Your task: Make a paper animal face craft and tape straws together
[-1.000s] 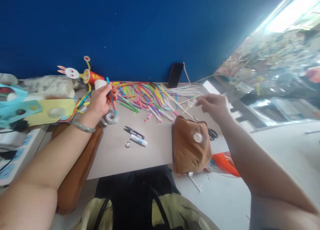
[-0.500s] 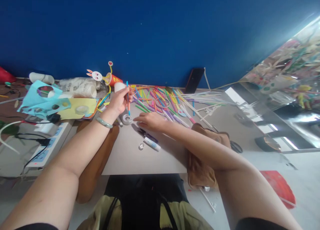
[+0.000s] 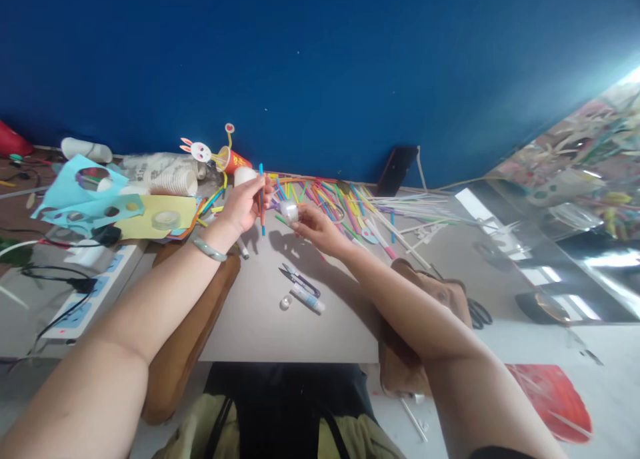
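My left hand, closed in a pinch, holds a thin straw upright above the table, blue at its ends and orange in the middle. Behind its fingers shows part of a white paper cup; whether the hand touches it I cannot tell. A clear tape roll is gripped on its edge by my right hand, raised over the table to the right of the straw. Nearer to me lie small snips, a glue stick and a small round cap.
Loose coloured straws spread along the blue wall. A rabbit-decorated red cup, stacked paper cups and cut blue paper stand or lie at left. A power strip is near left; a dark phone leans back right.
My right hand has picked the tape roll up off the table and moved it up and right. My left hand keeps the straw nearly in place. The view has shifted slightly.
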### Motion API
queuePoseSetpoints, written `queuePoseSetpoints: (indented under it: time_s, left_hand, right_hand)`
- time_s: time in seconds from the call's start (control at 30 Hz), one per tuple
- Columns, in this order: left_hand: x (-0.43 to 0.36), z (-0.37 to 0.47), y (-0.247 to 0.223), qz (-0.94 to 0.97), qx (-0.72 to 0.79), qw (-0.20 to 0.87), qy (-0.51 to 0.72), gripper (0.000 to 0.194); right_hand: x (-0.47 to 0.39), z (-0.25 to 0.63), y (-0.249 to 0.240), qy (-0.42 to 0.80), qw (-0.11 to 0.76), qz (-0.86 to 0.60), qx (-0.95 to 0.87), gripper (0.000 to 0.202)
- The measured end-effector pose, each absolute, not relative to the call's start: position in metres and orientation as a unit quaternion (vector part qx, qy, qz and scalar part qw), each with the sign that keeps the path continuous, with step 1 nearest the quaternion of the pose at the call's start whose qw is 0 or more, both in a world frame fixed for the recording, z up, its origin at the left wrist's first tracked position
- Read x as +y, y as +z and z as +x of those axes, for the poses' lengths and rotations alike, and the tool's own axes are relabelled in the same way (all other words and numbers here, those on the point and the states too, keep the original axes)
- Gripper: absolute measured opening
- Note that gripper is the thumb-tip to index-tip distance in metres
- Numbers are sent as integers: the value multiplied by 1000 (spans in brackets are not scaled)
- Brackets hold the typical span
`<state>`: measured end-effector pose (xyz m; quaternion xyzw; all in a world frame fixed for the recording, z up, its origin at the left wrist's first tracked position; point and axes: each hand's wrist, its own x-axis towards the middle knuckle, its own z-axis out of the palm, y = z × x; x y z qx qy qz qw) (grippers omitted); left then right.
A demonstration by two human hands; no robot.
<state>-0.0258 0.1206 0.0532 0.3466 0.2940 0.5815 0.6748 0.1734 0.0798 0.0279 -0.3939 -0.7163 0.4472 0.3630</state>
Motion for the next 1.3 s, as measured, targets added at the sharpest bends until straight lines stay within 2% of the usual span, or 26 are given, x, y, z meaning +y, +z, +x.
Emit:
queuePoseSetpoints:
  time_s: [0.13,0.33,0.57,0.7,0.87,1.07,1.3]
  left_hand:
    - [116,-20,49,390,293,682,545,23]
    - [105,-18,44,470,275,724,424,30]
    - [98,-22,50,491,235,741,392,28]
    - [95,-18,50,467,250,736,422,26]
    - [96,-15,48,442,278,732,438,29]
    - [90,-11,52,453,279,721,445,30]
    - [80,-7,57,490,287,691,447,36]
  right_hand:
    - [71,180,28,557,450,-351,-604,39]
    - [64,185,39,633,431,-285,-576,39]
    - [56,186,54,638,435,-275,-573,36]
    - [56,181,49,567,478,-310,-596,36]
    - [58,180,43,392,575,-365,-618,41]
    - [53,184,50,184,589,-393,-681,18]
    - [49,185,58,99,604,-380,-694,5]
